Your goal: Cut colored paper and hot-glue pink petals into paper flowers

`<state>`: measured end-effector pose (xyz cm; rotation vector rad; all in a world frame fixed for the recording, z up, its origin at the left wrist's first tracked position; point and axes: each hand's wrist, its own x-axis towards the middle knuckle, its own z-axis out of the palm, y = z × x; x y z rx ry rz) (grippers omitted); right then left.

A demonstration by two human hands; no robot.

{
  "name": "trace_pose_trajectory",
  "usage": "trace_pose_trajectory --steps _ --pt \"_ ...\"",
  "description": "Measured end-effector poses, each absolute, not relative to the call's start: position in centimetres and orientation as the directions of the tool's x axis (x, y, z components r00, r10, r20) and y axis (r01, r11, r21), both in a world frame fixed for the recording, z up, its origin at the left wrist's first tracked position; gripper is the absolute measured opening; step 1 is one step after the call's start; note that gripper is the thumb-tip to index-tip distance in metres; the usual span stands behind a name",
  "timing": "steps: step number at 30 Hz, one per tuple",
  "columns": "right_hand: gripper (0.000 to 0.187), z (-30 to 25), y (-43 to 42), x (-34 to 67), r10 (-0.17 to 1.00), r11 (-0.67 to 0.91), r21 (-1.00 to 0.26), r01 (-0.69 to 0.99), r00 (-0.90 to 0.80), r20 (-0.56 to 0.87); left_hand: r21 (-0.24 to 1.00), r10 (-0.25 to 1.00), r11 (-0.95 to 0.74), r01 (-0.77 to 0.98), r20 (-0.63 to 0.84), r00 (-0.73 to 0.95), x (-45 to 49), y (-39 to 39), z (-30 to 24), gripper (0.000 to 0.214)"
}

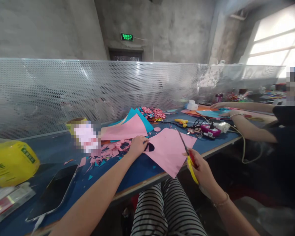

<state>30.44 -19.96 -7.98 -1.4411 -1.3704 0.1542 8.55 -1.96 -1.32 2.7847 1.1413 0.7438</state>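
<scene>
My left hand pinches the left edge of a pink paper sheet, beside a round hole cut in it. The sheet lies half over the front edge of the blue table. My right hand grips scissors with yellow and red handles. Their blades point up and away over the sheet's right side. My striped trousers show below the table edge.
Pink and blue paper sheets, paper scraps and paper flowers lie behind. A phone and a yellow bottle sit at the left. A perforated screen backs the table. A co-worker's hands work at the right near a glue gun.
</scene>
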Motion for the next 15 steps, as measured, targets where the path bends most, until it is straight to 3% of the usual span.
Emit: trace_pose_trajectory --steps 8,15 --pt "0.048 -9.1 -21.1 28.9 0.859 0.187 -0.68 0.709 0.217 0.463 0.471 0.738 -0.674 0.569 0.465 0.49 8.7 -2.6 -0.8 0.019" --pt "0.034 -8.3 -20.2 29.1 0.729 0.133 -0.692 0.71 0.402 0.553 0.772 0.846 -0.504 0.386 0.352 0.4 8.4 -2.7 -0.8 0.018"
